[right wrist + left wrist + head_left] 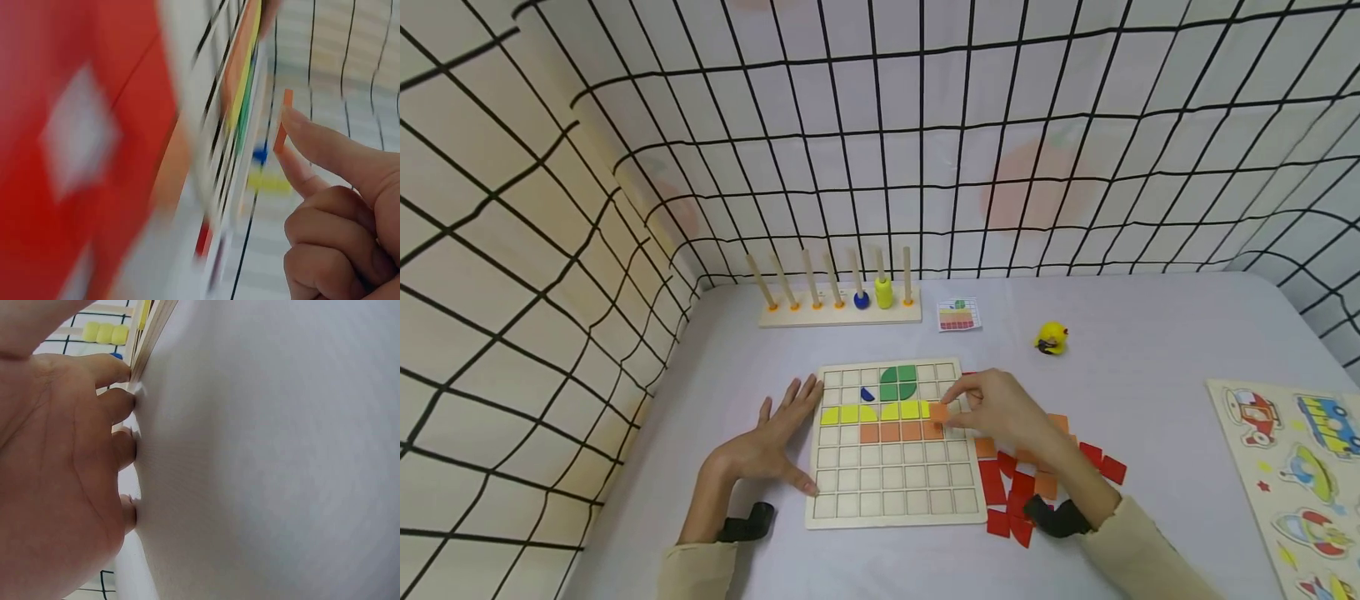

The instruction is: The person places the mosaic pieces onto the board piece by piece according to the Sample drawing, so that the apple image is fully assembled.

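Note:
My right hand [1006,410] pinches an orange square tile [284,122] between thumb and index finger, over the right part of the wooden grid board [895,482]. My left hand [767,450] is spread flat at the board's left edge, thumb at the rim and fingertips on the table. A row of yellow tiles [848,414] lies in the grid, above several orange tiles [890,432]. Higher up sit green tiles [898,383], some with rounded corners, and a small dark blue piece [867,394].
Loose red tiles [992,482] and orange ones lie right of the board, under my right forearm. Behind stand a peg rack [842,317], a pattern card [958,315] and a yellow toy duck [1052,337]. A picture puzzle board [1247,417] lies far right; black netting surrounds the table.

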A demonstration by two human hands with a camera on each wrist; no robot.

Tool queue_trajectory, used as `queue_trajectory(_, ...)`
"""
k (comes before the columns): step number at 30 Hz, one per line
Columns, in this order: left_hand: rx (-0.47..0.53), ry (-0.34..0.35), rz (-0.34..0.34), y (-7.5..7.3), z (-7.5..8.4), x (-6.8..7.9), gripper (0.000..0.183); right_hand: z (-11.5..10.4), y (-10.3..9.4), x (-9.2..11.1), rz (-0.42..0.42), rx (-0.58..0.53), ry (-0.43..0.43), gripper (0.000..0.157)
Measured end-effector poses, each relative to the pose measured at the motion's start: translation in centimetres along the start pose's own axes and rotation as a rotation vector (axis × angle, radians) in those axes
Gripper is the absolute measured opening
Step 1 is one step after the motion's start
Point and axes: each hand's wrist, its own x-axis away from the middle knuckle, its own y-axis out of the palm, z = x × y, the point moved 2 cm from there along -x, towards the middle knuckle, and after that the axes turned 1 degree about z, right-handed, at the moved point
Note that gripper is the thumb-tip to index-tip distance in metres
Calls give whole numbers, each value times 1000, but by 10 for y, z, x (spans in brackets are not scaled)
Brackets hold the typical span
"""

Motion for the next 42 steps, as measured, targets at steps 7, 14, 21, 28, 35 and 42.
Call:
queue_trajectory(7, -1, -2, 2, 0, -1, 0, 147, -50, 61, -24, -34, 40, -71, 18)
queue_trajectory(14, -5, 15, -5, -1, -2, 0, 146, -66, 83, -33, -2, 95, -93, 18)
queue_trajectory(21, -10, -3, -11, 0, -2, -2, 146, -64, 86, -36, -18, 75, -101, 15)
queue_trajectory(28, 20, 3, -11, -1, -1, 0, 146, -67, 92, -35, -32, 69, -125, 19)
queue_trajectory(35, 28, 12, -12, -1, 0, 0, 146, -70, 95, -34, -33, 91, -113, 25)
queue_trajectory(42, 22, 11, -5, 0, -1, 0, 145, -71, 97, -35, -30, 91, -140, 19)
